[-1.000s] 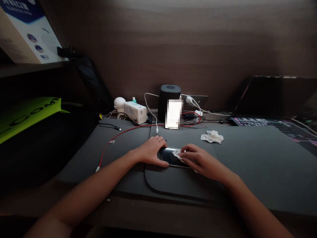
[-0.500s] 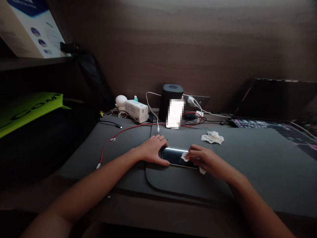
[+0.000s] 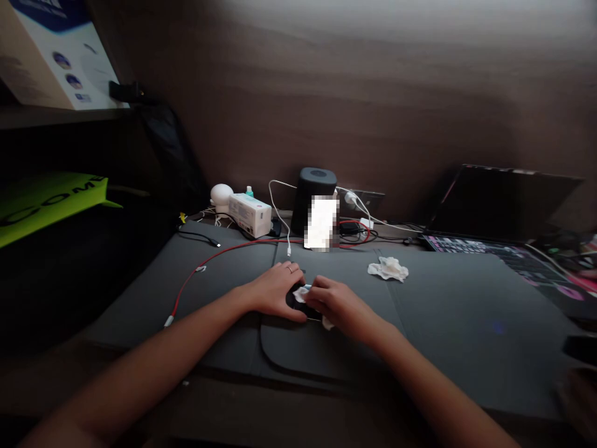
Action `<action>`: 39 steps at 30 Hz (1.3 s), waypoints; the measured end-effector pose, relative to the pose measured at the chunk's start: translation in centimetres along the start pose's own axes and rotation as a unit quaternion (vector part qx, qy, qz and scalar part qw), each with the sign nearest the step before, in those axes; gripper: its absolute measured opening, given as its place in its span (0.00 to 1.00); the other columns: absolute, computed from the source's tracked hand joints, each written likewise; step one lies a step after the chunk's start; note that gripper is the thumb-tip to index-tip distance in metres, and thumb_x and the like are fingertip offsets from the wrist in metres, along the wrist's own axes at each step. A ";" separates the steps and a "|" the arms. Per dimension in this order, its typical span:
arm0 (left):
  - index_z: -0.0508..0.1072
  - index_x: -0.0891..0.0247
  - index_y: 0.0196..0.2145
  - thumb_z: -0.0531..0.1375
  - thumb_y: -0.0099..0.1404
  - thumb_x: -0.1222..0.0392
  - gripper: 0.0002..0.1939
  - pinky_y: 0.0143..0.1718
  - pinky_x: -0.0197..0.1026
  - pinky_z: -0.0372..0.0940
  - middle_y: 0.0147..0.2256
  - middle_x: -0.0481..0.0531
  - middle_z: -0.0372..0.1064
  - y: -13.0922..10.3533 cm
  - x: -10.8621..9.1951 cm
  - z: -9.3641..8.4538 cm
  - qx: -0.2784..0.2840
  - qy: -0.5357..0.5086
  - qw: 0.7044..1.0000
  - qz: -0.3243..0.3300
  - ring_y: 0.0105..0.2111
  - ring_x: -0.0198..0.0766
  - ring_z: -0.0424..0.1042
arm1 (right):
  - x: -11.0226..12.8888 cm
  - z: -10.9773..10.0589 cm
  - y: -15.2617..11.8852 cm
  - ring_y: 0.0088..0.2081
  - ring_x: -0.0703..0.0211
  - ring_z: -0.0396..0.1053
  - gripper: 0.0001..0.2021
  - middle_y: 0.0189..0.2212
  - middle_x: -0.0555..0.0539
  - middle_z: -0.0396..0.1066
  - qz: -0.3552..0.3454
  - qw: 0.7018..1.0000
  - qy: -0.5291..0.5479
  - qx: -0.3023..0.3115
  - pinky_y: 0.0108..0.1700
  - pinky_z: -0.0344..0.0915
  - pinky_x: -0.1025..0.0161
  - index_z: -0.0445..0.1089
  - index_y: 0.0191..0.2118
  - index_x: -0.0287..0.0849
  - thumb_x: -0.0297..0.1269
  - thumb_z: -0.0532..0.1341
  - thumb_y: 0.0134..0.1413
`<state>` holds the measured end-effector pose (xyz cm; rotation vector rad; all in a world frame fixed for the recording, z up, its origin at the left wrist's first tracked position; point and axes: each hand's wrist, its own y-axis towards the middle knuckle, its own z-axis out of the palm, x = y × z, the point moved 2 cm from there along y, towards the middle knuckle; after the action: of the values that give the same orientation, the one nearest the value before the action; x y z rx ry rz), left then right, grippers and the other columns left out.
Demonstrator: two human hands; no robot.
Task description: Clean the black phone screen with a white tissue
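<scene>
A dark-screened smartphone (image 3: 308,310) lies flat, landscape-wise, on the grey mat (image 3: 224,330). My left hand (image 3: 274,290) is gripped round its left end, fingers at the far edge and thumb at the near edge; a ring shows on one finger. My right hand (image 3: 339,308) pinches a crumpled white tissue (image 3: 300,295) pressed on the screen close to the left thumb. Part of the tissue hangs below the right hand. The right part of the phone is hidden under that hand. A second crumpled tissue (image 3: 388,269) rests on the mat, farther right.
Behind the hands stand a black speaker (image 3: 318,177), a blurred-out bright object (image 3: 321,221) and a white box (image 3: 250,214). A red cable (image 3: 186,280) curves across the mat's left side. An open laptop (image 3: 499,205) is at the right rear.
My right hand has slid the tissue leftward along the phone screen, towards my left hand. My left hand keeps its grip on the phone. The view has shifted slightly.
</scene>
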<state>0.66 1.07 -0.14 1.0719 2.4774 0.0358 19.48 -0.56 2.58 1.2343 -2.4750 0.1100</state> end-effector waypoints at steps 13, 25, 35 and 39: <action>0.67 0.61 0.43 0.67 0.52 0.38 0.30 0.46 0.47 0.62 0.43 0.54 0.65 -0.1 -0.1 -0.3 0.011 -0.019 1.000 0.008 0.43 0.48 0.65 | -2.7 -1.5 -5.2 0.49 0.51 0.69 0.15 0.53 0.39 0.65 0.010 0.992 -0.020 -0.127 0.50 0.70 0.53 0.69 0.57 0.48 0.40 0.55 0.68; 0.68 0.61 0.42 0.66 0.52 0.34 0.31 0.46 0.47 0.62 0.43 0.55 0.66 0.3 0.2 0.3 -0.012 0.003 1.000 0.023 0.44 0.48 0.66 | -2.4 -1.1 -3.1 0.38 0.56 0.70 0.12 0.40 0.42 0.70 0.005 0.999 0.008 -0.046 0.41 0.68 0.61 0.73 0.43 0.43 0.35 0.51 0.69; 0.67 0.62 0.41 0.67 0.50 0.34 0.32 0.45 0.48 0.62 0.42 0.54 0.65 0.4 0.3 0.5 -0.016 0.006 1.000 0.021 0.43 0.48 0.65 | 0.4 0.8 -0.1 0.39 0.53 0.67 0.11 0.40 0.41 0.70 -0.028 0.998 -0.043 -0.023 0.41 0.66 0.60 0.72 0.44 0.41 0.31 0.52 0.66; 0.67 0.61 0.43 0.68 0.50 0.35 0.32 0.47 0.49 0.62 0.43 0.55 0.66 0.4 0.1 0.3 -0.015 -0.003 1.000 0.009 0.44 0.49 0.65 | -1.0 -0.5 -1.9 0.37 0.55 0.68 0.11 0.38 0.42 0.69 -0.004 1.000 -0.019 -0.016 0.40 0.66 0.61 0.72 0.40 0.41 0.33 0.52 0.68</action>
<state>0.95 1.37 -0.38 1.0808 2.4531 0.0754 21.63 -0.90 2.47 1.2439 -2.4948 0.0461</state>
